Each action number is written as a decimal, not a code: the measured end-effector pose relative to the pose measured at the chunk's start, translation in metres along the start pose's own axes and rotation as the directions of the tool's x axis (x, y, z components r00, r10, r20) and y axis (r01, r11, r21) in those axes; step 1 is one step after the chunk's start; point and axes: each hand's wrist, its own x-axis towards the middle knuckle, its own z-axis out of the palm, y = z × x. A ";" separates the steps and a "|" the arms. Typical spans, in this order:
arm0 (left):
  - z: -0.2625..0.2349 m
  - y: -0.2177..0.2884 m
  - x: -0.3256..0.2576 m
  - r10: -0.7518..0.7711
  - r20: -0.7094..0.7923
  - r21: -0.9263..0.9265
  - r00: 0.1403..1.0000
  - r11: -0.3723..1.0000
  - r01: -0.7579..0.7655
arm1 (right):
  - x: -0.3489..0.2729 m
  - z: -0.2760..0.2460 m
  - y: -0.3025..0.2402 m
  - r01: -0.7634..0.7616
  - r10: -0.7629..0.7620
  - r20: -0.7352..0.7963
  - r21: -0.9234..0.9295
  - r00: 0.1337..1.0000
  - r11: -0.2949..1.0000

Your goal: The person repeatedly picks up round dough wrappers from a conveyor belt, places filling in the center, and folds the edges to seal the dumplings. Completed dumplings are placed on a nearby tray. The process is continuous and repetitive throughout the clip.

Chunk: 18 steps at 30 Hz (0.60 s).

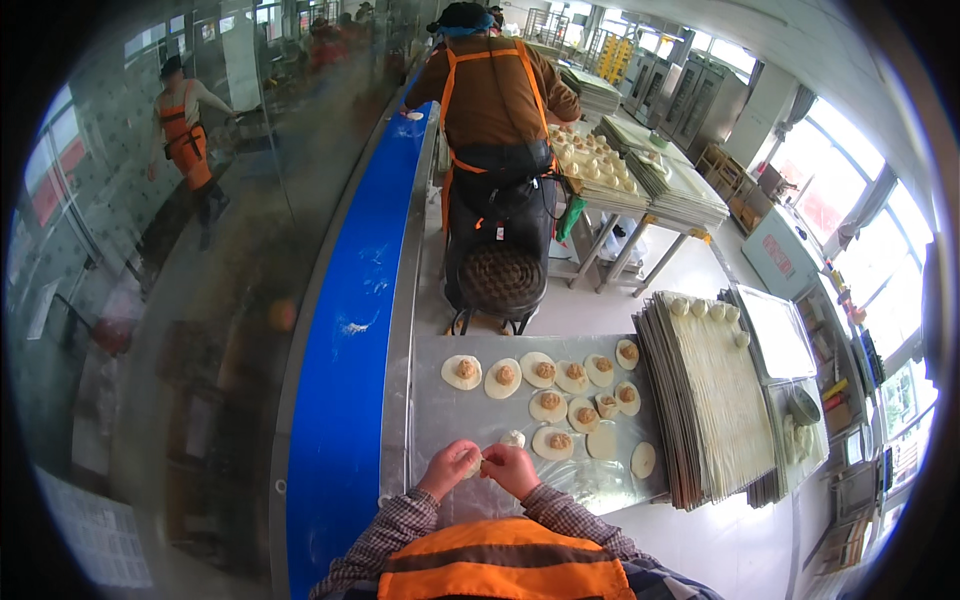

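Close together over the near part of the metal table [425, 400], my left hand [450, 468] and my right hand [511, 470] pinch a piece of pale dough [474, 468] between them. Fingers mostly cover that dough, so its filling is hidden. Just beyond my hands sits a small white dough bun [513, 438]. To the right lie several flat dough rounds with brown filling on top, the nearest being a filled dough round [553, 443]. Beside it are a bare dough round [602, 441] and another flat dough round [643, 460]. One filled wrapper [607, 405] is partly folded up.
A blue conveyor belt [345, 370] runs along my left, beside a glass partition. Stacked trays [715, 400] with several buns stand at the table's right edge. Ahead, a person in an orange-strapped apron [500, 90] works near a stool [502, 280] and a bun-covered table.
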 end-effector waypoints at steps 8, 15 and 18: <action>0.003 -0.008 0.002 -0.431 0.126 -0.546 0.893 0.722 0.425 | 0.002 0.001 -0.018 0.199 -0.209 0.015 -0.368 0.978 0.908; 0.006 -0.017 0.001 -0.298 -0.093 -0.463 0.950 0.858 0.224 | -0.007 0.007 -0.012 0.256 -0.273 -0.087 -0.173 0.958 0.951; 0.005 -0.023 0.005 -0.362 0.056 -0.651 0.931 0.693 0.309 | -0.008 0.008 -0.016 0.222 -0.236 -0.081 -0.157 0.968 0.962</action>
